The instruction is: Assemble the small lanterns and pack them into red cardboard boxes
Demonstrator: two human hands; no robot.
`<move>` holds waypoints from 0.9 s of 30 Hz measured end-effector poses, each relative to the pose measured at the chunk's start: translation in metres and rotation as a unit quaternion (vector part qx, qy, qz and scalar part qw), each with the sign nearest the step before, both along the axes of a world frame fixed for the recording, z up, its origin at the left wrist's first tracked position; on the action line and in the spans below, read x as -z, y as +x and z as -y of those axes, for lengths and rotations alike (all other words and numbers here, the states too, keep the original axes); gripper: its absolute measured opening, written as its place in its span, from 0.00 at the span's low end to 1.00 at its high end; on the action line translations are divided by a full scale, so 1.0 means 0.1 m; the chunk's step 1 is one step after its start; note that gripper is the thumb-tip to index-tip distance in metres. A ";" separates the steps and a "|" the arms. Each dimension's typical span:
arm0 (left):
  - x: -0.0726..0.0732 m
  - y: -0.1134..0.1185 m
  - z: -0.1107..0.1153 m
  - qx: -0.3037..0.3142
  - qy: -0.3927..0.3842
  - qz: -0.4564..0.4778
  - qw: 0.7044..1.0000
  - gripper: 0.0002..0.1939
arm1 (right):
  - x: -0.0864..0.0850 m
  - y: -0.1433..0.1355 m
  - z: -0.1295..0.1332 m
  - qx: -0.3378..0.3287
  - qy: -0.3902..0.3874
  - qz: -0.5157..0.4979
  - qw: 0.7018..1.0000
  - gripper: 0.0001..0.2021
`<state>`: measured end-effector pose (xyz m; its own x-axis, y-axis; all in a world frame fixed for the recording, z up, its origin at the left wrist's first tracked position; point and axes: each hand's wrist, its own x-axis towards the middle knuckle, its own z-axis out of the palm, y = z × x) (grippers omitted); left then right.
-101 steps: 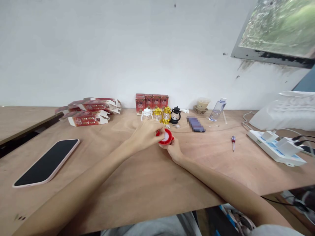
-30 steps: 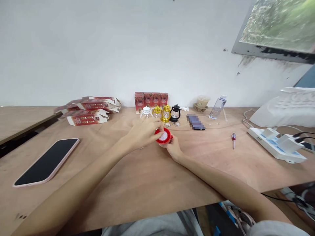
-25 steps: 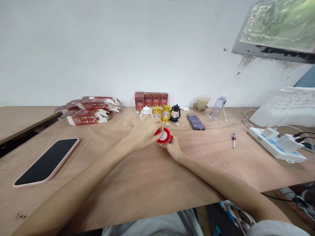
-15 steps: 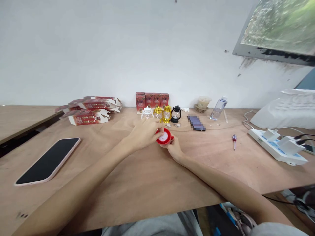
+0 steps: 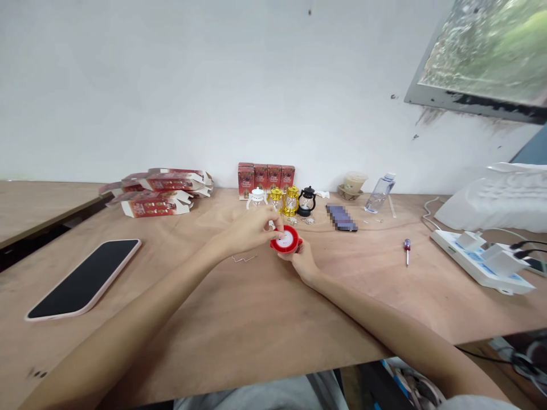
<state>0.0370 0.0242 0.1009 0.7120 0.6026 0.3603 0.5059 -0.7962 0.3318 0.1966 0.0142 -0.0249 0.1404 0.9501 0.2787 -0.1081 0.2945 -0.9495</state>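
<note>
A red round object [image 5: 285,239] with a white disc in its face is turned toward the camera near the middle of the table. My right hand [image 5: 302,259] grips it from the right and below. The thumb and fingertips of my left hand [image 5: 258,228] are pinched together at the disc's upper left edge; whatever they hold there is too small to name. A thin bent wire [image 5: 244,259] lies below my left hand. Behind stand a white lantern [image 5: 257,197], two gold lanterns [image 5: 291,201] and a black lantern [image 5: 306,201], with small metal pieces [image 5: 305,220] before them.
Red boxes [image 5: 245,181] stand by the wall, and flattened cartons [image 5: 158,204] lie left. A large phone [image 5: 85,279] is front left. Toward the right are another phone [image 5: 341,217], a cup [image 5: 354,182], a bottle [image 5: 380,193], a screwdriver [image 5: 407,252] and a power strip [image 5: 481,259].
My left fingers have drawn back slightly across the disc, uncovering more of it. The bent wire now shows below my left hand. The view has shifted a little.
</note>
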 end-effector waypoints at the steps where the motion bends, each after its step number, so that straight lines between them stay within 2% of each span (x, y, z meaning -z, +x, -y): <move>1: -0.01 0.00 0.00 -0.001 -0.002 -0.007 1.000 0.08 | -0.01 -0.01 0.01 0.000 -0.003 -0.009 1.000 0.20; 9: -0.25 -0.06 0.09 -0.038 0.022 -0.087 0.995 0.10 | -0.04 -0.01 0.01 0.017 -0.025 -0.037 0.999 0.21; 12: -0.25 -0.13 0.04 -0.073 0.044 -0.137 0.987 0.11 | -0.04 -0.01 0.01 0.038 -0.006 -0.053 0.998 0.25; 15: -0.16 -0.17 -0.05 -0.092 0.050 -0.260 0.960 0.08 | -0.05 -0.02 0.01 0.053 -0.001 -0.074 0.996 0.26; 17: -0.05 -0.17 -0.11 -0.103 0.020 -0.345 0.933 0.06 | -0.05 -0.03 0.01 0.052 -0.013 -0.075 0.996 0.23; 19: 0.08 -0.15 -0.18 -0.108 -0.024 -0.392 0.913 0.05 | -0.05 -0.03 0.02 0.044 -0.014 -0.067 0.997 0.20; 23: 0.26 -0.11 -0.26 -0.098 -0.071 -0.400 0.909 0.10 | -0.08 -0.02 0.04 0.054 0.016 -0.063 0.996 0.18; 27: 0.32 -0.07 -0.21 -0.100 -0.022 -0.360 0.927 0.10 | -0.14 -0.02 0.08 0.107 0.043 -0.081 0.990 0.18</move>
